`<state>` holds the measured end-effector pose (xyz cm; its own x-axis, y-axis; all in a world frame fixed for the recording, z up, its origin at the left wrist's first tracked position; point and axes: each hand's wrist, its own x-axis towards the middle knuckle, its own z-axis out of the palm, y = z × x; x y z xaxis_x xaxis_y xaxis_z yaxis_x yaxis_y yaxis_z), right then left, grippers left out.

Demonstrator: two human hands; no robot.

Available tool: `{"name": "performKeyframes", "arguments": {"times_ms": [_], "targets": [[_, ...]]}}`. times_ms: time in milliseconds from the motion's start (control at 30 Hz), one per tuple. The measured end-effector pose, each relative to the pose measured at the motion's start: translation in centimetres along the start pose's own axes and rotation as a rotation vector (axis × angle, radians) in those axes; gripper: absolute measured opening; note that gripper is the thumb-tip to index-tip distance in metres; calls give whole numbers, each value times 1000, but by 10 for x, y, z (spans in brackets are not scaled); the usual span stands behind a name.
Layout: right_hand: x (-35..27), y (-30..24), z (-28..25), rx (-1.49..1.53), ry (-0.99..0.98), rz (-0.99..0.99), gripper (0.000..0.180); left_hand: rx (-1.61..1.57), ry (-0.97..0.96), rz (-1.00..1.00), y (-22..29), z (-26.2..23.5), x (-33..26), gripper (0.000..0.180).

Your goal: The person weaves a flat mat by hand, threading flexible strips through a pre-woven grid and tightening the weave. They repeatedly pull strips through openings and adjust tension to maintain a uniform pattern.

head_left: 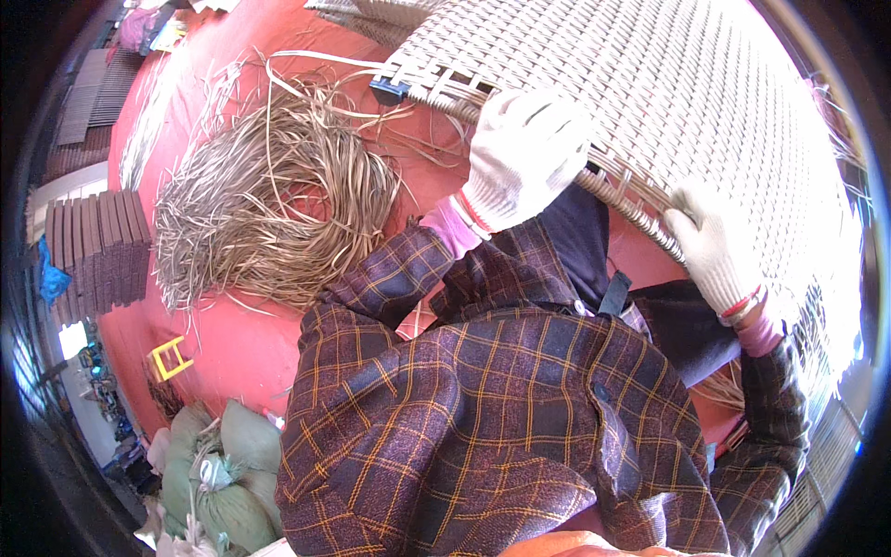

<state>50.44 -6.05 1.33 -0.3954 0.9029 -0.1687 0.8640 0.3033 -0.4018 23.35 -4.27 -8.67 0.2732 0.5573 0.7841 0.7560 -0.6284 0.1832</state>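
A large pale woven panel [640, 70] lies slanted across the upper right, its near edge bound along a wrapped rod. My left hand [524, 153], in a white knit glove, is closed over that edge, its fingers bent on the weave. Farther right along the edge, my right hand [713, 246], gloved too, is closed with its thumb and fingers at the border; any strand between them cannot be made out. Loose flat strands show in the open border between the hands. At the panel's left corner sits a small dark blue block [389, 90], with a long strand looping away from it.
A big tangled coil of tan flat strands [278, 195] lies on the red floor sheet [237, 348] at left. Beyond are stacked brown slatted panels [97, 251], a small yellow frame [170, 359] and green sacks [232, 492]. My knees are beneath the panel's edge.
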Motion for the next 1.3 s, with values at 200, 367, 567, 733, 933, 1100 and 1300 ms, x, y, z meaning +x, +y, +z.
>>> {"name": "performKeyframes", "arguments": {"times_ms": [200, 367, 567, 733, 933, 1100, 1300], "targets": [[2, 24, 11, -180, 0, -152, 28, 59, 28, 116, -9, 14, -14, 28], [1, 31, 13, -82, 28, -304, 38, 66, -9, 132, -15, 17, -25, 31], [5, 30, 28, -167, 11, -311, 50, 81, -7, 155, -20, 22, -31, 30], [20, 43, 16, 534, -281, 33, 41, 28, -19, 86, -15, 14, -23, 32], [29, 25, 8, 376, -233, 199, 32, 154, -162, -63, -14, -13, -4, 44], [-4, 63, -6, 83, -38, -17, 35, 101, -207, -125, -13, -23, -4, 46], [-91, 160, -46, 2, 166, 460, 28, 93, -138, -126, -15, -21, -6, 48]]}}
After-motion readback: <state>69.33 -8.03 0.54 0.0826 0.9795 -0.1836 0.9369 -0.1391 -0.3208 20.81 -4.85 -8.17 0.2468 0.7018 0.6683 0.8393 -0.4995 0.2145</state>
